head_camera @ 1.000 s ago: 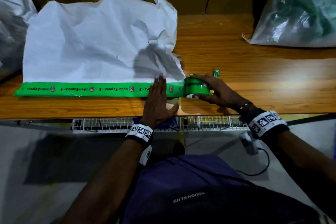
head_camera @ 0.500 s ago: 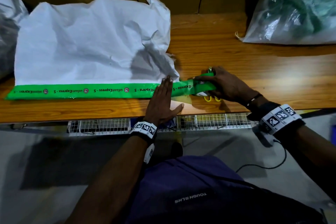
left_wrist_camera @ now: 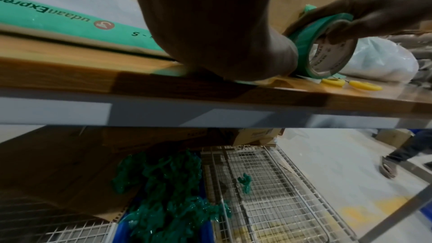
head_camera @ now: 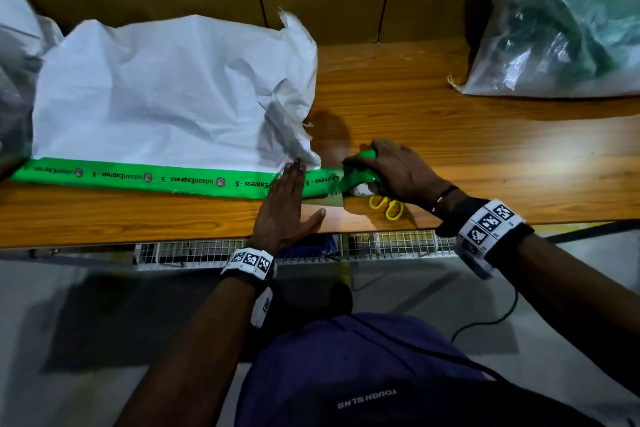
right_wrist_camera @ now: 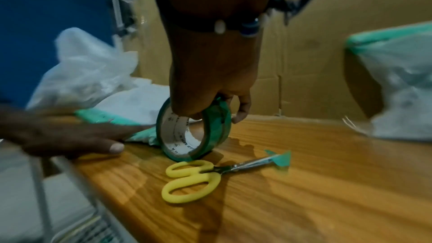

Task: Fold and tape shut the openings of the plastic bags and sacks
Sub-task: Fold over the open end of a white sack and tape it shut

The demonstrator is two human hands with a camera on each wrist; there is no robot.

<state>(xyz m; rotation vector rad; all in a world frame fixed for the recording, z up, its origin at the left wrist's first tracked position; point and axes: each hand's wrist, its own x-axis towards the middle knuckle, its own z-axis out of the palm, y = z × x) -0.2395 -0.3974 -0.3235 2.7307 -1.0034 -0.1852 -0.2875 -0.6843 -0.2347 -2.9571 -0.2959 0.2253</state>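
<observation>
A white woven sack (head_camera: 166, 90) lies flat on the wooden table (head_camera: 485, 156). A green printed tape strip (head_camera: 138, 178) runs along its near folded edge. My left hand (head_camera: 287, 198) lies flat with straight fingers, pressing the strip down near the sack's right corner. Just right of that corner, my right hand (head_camera: 391, 170) grips the green tape roll (head_camera: 360, 177), which stands on edge on the table with the tape still joined to the strip. The right wrist view shows my thumb inside the roll (right_wrist_camera: 194, 132) and fingers over its rim. The left wrist view shows the roll (left_wrist_camera: 327, 53) right beside my left hand.
Yellow-handled scissors (head_camera: 386, 206) lie on the table just in front of the roll, a green tape scrap on their tip (right_wrist_camera: 280, 158). A clear plastic bag (head_camera: 561, 28) sits at the back right, another bag (head_camera: 14, 80) at far left. Cardboard lines the back; a wire basket (head_camera: 388, 243) hangs under the table edge.
My right hand has drawn the roll rightward past the sack's corner, paying out more tape. The scissors have come into view beside it. The left hand stays pressed on the strip.
</observation>
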